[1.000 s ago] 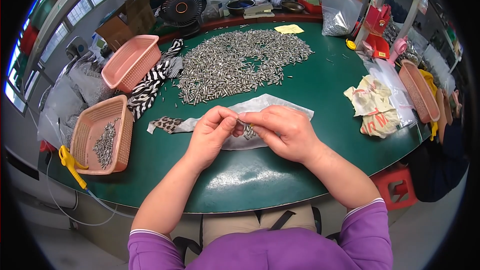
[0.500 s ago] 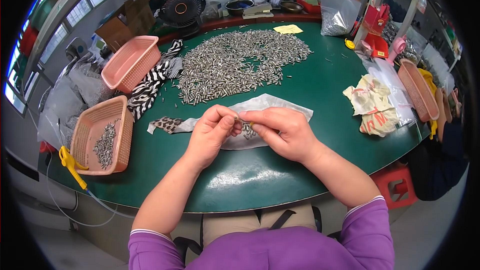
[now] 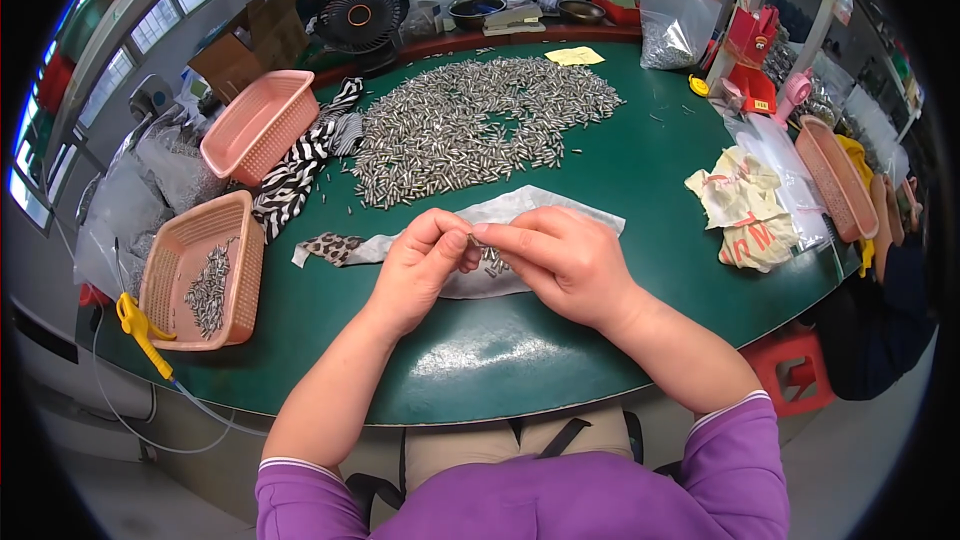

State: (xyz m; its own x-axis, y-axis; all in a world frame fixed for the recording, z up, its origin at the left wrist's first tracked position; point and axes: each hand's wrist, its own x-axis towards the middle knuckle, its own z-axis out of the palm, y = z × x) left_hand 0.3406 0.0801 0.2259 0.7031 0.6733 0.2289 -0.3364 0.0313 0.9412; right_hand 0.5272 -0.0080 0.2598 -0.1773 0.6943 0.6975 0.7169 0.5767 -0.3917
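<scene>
My left hand (image 3: 422, 268) is closed in a pinch, its thumb and fingertips pressed together. Against it comes my right hand (image 3: 572, 265), also pinched, so the fingertips of both meet above a white cloth (image 3: 520, 202). Whatever sits between the fingertips is too small and covered to make out. Just beneath the right fingers shows a little cluster of small silvery metal pins (image 3: 493, 262), partly hidden by the hand; I cannot tell whether it lies on the cloth or is held. Beyond the hands spreads a large heap of similar metal pins (image 3: 430, 155) on the green table (image 3: 640, 340).
At left stand a pink basket (image 3: 250, 270) with pins inside, a tilted pink basket (image 3: 215, 155), a zebra-striped cloth (image 3: 290, 190) and a yellow air gun (image 3: 143, 330). A crumpled cream cloth (image 3: 740, 205) and a long pink basket (image 3: 835, 185) lie right. A fan (image 3: 362, 18) stands behind.
My right hand has shifted slightly left and its thumb has tucked in under the fingers. The left hand stays nearly in place.
</scene>
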